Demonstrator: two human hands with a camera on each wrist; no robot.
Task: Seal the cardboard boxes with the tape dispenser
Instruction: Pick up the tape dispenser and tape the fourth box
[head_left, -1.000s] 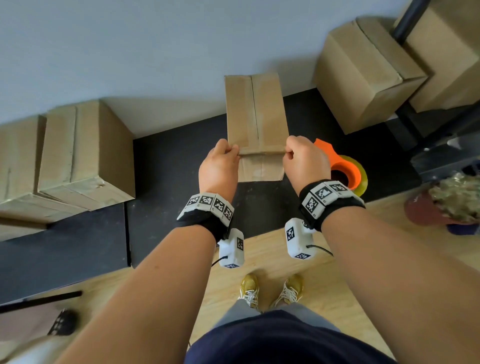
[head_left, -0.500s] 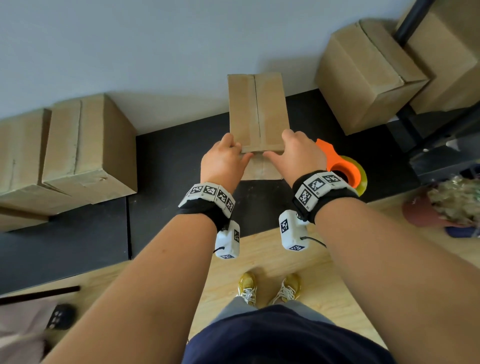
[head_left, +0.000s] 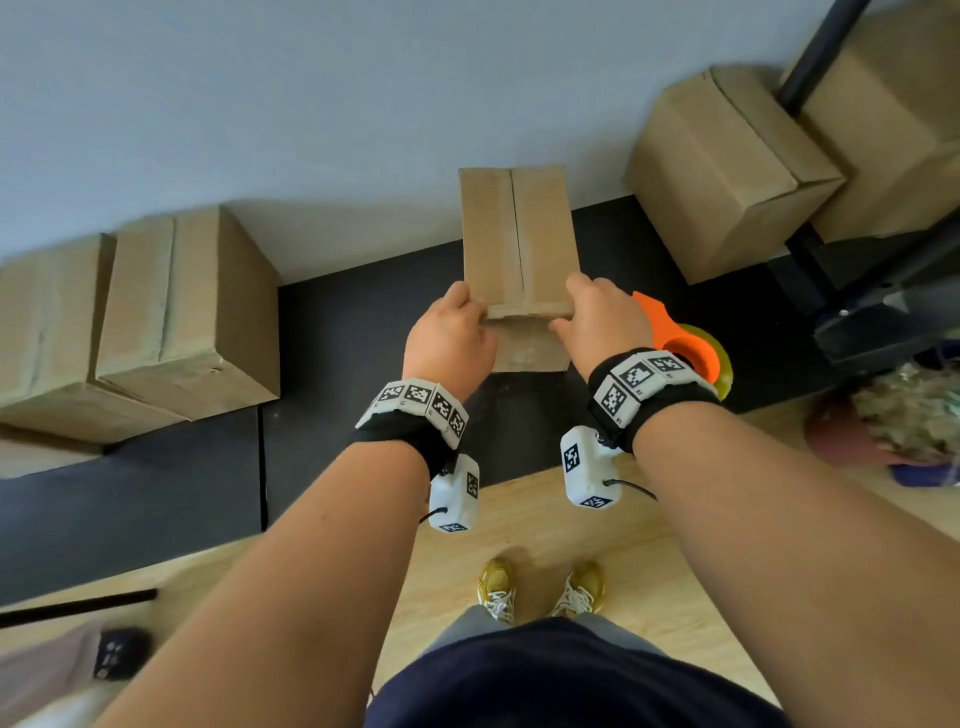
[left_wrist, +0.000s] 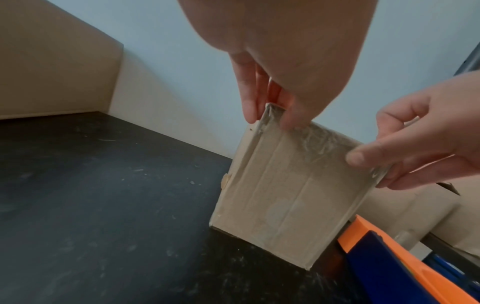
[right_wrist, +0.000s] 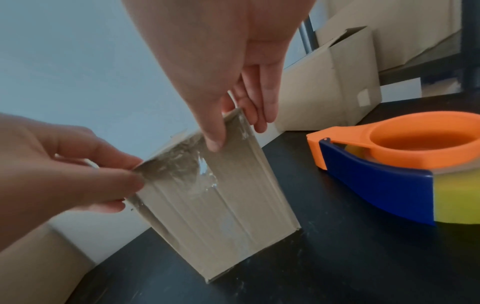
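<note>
Cardboard box (head_left: 519, 244) is standing on the black table (head_left: 363, 332), just left of the tape dispenser (head_left: 685, 340). Both hands are pinching its near top edge, the left hand (head_left: 451, 340) at the corner away from the dispenser and the right hand (head_left: 605, 325) at the corner beside it, thumbs pressing on the taped front face. This is probably smoothing the tape end down so the seal sticks.

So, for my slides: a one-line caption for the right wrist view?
Both hands, right hand and left hand, pinch the taped top edge of a small cardboard box beside the tape dispenser.
</note>
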